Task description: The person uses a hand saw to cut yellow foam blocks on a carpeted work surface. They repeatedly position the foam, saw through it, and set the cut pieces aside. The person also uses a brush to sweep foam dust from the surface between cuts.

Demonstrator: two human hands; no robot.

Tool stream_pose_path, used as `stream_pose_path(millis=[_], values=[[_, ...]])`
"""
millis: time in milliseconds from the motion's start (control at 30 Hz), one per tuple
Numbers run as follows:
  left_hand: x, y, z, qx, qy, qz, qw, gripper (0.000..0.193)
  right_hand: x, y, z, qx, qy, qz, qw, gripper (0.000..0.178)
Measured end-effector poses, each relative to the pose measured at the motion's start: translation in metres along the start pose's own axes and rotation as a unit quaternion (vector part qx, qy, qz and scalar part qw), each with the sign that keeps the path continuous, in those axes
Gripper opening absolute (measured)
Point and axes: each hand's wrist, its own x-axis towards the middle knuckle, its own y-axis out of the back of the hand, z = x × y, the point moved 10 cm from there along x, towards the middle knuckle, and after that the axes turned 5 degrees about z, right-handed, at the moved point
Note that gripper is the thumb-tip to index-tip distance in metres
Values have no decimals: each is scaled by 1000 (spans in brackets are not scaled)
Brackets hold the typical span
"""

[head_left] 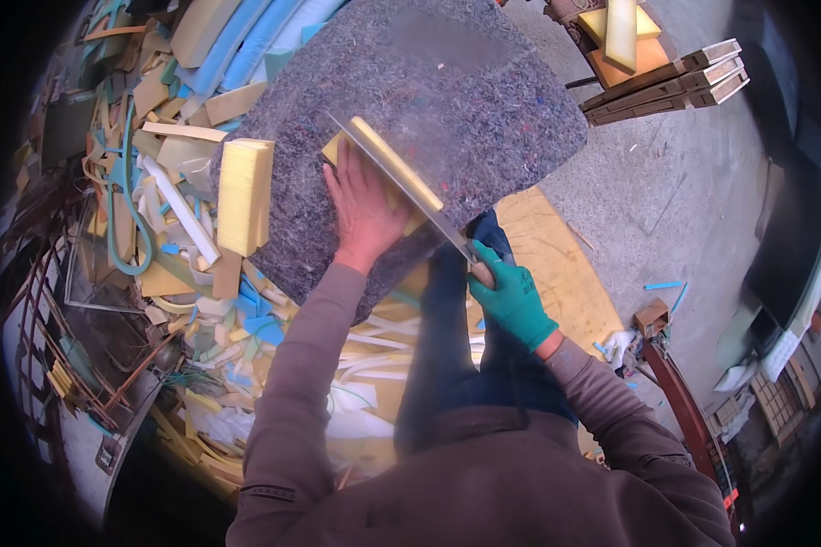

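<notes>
In my right hand (513,296), which wears a green glove, I grip the wooden handle of a long knife (394,170). Its blade runs diagonally up and left across a yellow foam block (394,157), with foam showing on both sides. How deep the edge sits I cannot tell. My left hand (365,199) is bare and lies flat on the foam left of the blade, fingers stretched out and pointing away from me. Under the foam is a grey, speckled felt-like pad (483,109). A thicker yellow foam block (244,196) stands at the pad's left edge.
Foam offcuts in yellow, white and blue (178,191) heap up on the left. At upper right, yellow foam pieces (620,36) lie beside stacked wooden slats (670,87). A yellow foam sheet (556,264) covers the floor right of my legs. A reddish metal bar (680,392) stands lower right.
</notes>
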Motion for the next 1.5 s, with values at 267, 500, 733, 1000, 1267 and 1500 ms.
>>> stream_pose_path(millis=[267, 500, 733, 1000, 1267, 1500], values=[[2, -9, 0, -7, -13, 15, 1000, 118, 12, 7, -12, -22, 37, 29, 999, 58], [-1, -3, -1, -20, -4, 17, 1000, 120, 23, 0, -23, 8, 23, 13, 1000, 57], [-1, -2, -1, -27, 0, 21, 999, 120, 30, 2, -32, 3, 30, 15, 999, 56], [0, 1, 2, -47, 1, 34, 998, 110, 55, -2, -50, -14, 31, 3, 999, 56], [1, 11, -1, -80, 97, 73, 989, 94, 56, -3, -50, -32, 12, 4, 999, 55], [7, -23, -15, 30, 202, 33, 978, 88, 58, -9, -46, 7, -7, -10, 1000, 58]])
